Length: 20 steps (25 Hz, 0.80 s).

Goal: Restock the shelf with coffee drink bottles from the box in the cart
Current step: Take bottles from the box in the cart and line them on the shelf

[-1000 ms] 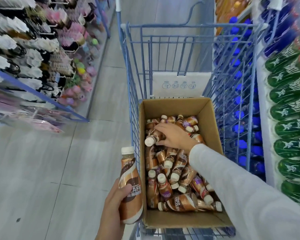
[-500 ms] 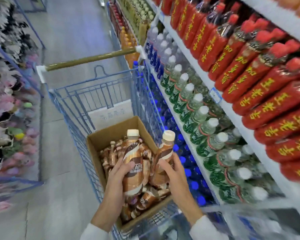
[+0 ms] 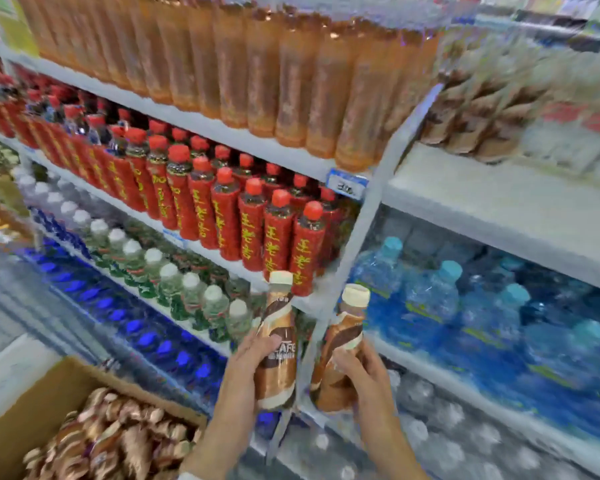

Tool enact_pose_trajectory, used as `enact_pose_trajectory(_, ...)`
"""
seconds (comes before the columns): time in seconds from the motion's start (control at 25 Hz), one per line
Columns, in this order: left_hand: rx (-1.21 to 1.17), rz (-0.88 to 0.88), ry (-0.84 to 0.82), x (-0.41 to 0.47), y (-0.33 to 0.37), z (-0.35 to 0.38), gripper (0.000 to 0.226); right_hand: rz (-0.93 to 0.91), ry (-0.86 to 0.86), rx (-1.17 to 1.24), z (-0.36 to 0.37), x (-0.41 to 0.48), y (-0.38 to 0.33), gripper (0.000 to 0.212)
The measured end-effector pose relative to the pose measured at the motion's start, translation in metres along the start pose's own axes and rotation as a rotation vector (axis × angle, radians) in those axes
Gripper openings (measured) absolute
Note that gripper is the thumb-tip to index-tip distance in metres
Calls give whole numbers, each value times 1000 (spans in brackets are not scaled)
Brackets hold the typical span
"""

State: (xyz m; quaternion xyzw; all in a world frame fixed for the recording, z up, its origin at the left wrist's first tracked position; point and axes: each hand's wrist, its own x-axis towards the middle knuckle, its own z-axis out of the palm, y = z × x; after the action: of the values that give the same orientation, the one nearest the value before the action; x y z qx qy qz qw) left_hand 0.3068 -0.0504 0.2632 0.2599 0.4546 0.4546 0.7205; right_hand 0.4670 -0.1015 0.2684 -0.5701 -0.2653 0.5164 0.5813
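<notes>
Grey metal shelving (image 3: pixel 364 230) fills the view, with one upright post running from 1 o'clock down to centre. Up at 12 o'clock stands a rank of amber drink bottles (image 3: pixel 257 64). Below, at 10 to 11 o'clock, are red-labelled bottles (image 3: pixel 250 220) with red caps and yellow characters, and a blue price tag (image 3: pixel 347 185) on the shelf lip just beside them. At 9 o'clock come white-capped bottles with green labels (image 3: pixel 174 282), and under those a row of blue caps (image 3: pixel 146 337). Right of the post, at 3 o'clock, blue-tinted water bottles (image 3: pixel 447 299) sit under a pale shelf board (image 3: pixel 499 202).

Centre-low now: the left hand (image 3: pixel 246 368) grips the left coffee bottle (image 3: pixel 278 344) upright, thumb on the brown-and-cream label, the other fingers curled round the back, hidden. The right hand (image 3: pixel 364 379) holds the right coffee bottle (image 3: pixel 340 348), its cap leaning toward 1 o'clock, thumb in front, fingers wrapped round the lower body. Both bottles are in front of the post, near each other but apart.

At 7 o'clock the cardboard box (image 3: pixel 49 403) is cut off by the left and bottom edges. It is heaped with more boxed coffee bottles (image 3: pixel 118 441), too blurred to count. At 2 o'clock there are brown shapes (image 3: pixel 475 126) on an upper shelf, smeared, so what they are I cannot tell. The far right edge is all motion blur.
</notes>
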Motion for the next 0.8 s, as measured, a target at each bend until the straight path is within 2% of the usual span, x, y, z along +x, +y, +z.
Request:
enact_pose_trajectory(0.08,51,1,-94,-9,-5,62,74,-53,85,36,-52,-11,-37,45)
enact_pose_trajectory(0.2,157,40,-249,-19,-16,146,37,-169,163,70,-119,-26,-89,31)
enact_pose_trajectory(0.36,240,142,-466,-32,-23,258,35,-320,249,31,-196,-47,-170,20)
enact_pose_trajectory(0.52,405,350,-637,-41,-6,352,11,-413,385,-78,-255,-35,-243,19)
enact_pose_trajectory(0.6,488,485,-659,-26,5,387,15,-461,441,-128,-270,-19,-269,22)
enact_pose_trajectory(0.68,586,604,-671,-7,12,416,29,-485,486,-184,-284,1,-281,26)
enact_pose_trajectory(0.8,693,678,-659,22,10,439,34,-460,479,-239,-295,29,-284,34)
